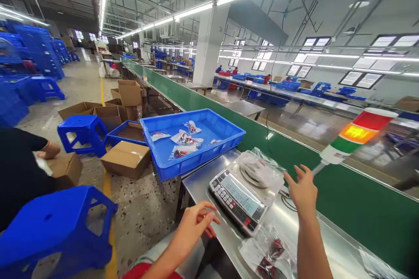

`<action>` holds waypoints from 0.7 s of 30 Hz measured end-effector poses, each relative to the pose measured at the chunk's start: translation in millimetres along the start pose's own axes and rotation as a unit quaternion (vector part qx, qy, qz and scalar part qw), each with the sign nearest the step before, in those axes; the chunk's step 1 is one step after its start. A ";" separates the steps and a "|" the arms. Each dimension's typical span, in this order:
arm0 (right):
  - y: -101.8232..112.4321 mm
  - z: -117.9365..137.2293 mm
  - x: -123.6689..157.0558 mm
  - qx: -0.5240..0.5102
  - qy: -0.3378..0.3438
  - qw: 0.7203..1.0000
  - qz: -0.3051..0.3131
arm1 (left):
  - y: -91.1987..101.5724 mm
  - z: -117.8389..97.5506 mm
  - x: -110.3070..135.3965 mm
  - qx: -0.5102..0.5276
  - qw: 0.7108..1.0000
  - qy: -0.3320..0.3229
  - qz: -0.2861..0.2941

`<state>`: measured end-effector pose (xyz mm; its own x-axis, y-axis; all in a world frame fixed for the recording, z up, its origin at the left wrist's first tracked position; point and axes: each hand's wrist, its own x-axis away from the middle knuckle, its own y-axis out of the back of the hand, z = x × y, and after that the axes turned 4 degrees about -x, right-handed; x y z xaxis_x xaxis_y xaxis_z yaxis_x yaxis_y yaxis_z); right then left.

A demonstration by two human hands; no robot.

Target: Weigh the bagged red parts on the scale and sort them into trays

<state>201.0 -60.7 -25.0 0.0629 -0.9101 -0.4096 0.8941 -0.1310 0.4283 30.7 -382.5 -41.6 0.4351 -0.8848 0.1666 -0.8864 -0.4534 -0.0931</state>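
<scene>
My left hand (196, 223) hovers over the near edge of the metal table, fingers loosely bent and apart, holding nothing. Just past it is a digital counting scale (237, 198) with a lit display. On the scale's pan lies a clear plastic bag (258, 168) with a pale coiled thing, perhaps cable, inside. To the right of the scale my right hand (301, 187) is raised with spread fingers and nothing in them; it is close to the bag but looks apart from it. Plastic bags (270, 255) with dark red parts lie in front of the scale.
A blue tray (196, 163) holding several small bagged parts stands left of the scale. A red, yellow and green signal light (358, 135) rises at right, yellow lit. Behind runs a green conveyor belt (353, 187). Stools (49, 218), cartons (126, 157) and a person (19, 170) are at left.
</scene>
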 end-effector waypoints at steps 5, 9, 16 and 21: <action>43.3 -44.4 63.7 0.124 -0.064 0.987 0.082 | -10.9 1.9 -4.5 -0.030 0.999 0.004 0.035; 50.0 -79.1 127.5 0.143 -0.110 0.966 0.183 | -16.4 9.9 -16.0 -0.058 0.995 0.006 0.081; 35.7 -91.7 152.8 0.174 -0.160 0.954 0.183 | -37.3 -11.3 -49.9 -0.159 0.980 -0.054 0.110; 50.5 -91.0 149.3 0.178 -0.178 0.961 0.116 | -63.0 -79.6 -131.6 -0.323 0.913 -0.240 0.074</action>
<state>295.9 -167.4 -137.8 0.0302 -0.9995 0.0054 0.6620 0.0240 0.7491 16.7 -228.9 20.5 0.1840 -0.9466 -0.2647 -0.7823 -0.3041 0.5436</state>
